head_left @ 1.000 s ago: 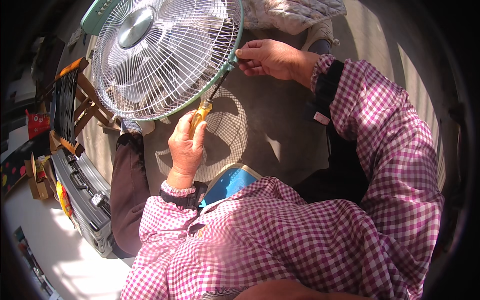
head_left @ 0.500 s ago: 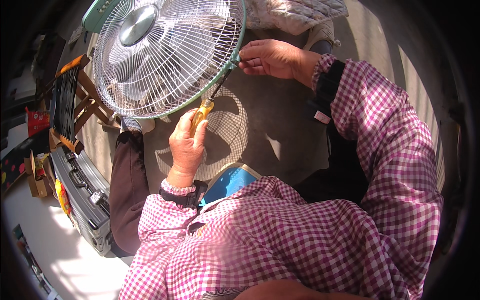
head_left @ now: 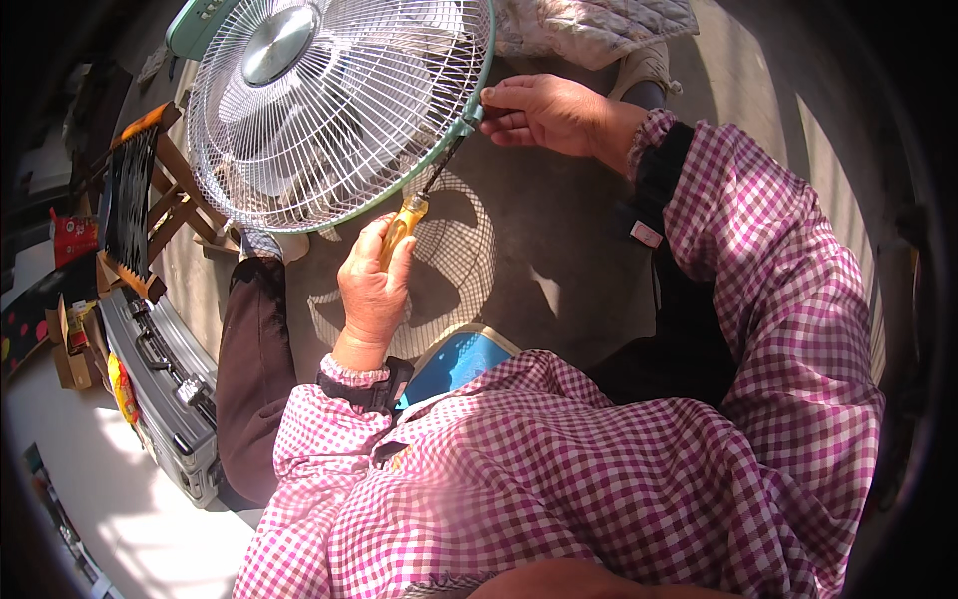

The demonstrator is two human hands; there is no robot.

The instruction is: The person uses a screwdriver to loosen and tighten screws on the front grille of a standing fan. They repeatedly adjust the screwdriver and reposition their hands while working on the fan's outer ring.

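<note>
My left hand (head_left: 374, 275) is closed round the yellow handle of a screwdriver (head_left: 404, 228), whose dark shaft runs up and right to the rim of a fan (head_left: 344, 110). The fan has a white wire cage, a silver centre cap and a green rim. At the rim's right side, a small green clip (head_left: 463, 124) sits by the screwdriver's tip. My right hand (head_left: 544, 110) pinches at the rim just above that clip; what lies between thumb and forefinger is too small to make out. Its other fingers are curled.
On the left stand a wooden folding stool (head_left: 150, 200) with black webbing and a silver hard case (head_left: 165, 379). An opened cardboard box (head_left: 75, 349) and a red packet (head_left: 75, 240) lie farther left. A blue seat (head_left: 459, 361) shows below my left hand. Quilted cloth (head_left: 589, 28) lies at the top.
The fan, with my right hand at its rim, has shifted very slightly right in the picture. Both hands keep the same grip, and the screwdriver stays at the clip.
</note>
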